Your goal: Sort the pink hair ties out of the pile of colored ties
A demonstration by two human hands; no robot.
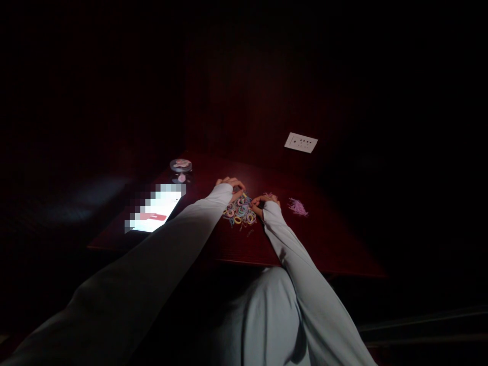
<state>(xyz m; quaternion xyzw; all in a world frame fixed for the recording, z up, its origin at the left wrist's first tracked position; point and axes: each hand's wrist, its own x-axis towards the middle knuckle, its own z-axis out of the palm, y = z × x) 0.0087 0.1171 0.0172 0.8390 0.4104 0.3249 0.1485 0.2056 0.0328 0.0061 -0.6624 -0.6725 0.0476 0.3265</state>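
Observation:
A pile of small multicoloured hair ties (241,214) lies on the dark red table, with one loose tie below it. My left hand (231,184) rests over the pile's far left edge, fingers bent but apart, with no object visible in it. At the right edge of the pile my right hand (266,200) is closed, thumb against the fingers, and pink hair ties show at its top. To the right of that hand sits a separate heap of pinkish-purple hair ties (298,207). Dim light blurs the fingertips.
At the left of the table (236,249) lies a device with a bright screen (162,211), partly pixelated. Behind it stands a clear lidded jar (181,171). A white socket plate (301,143) is on the back panel. My knee is under the front edge.

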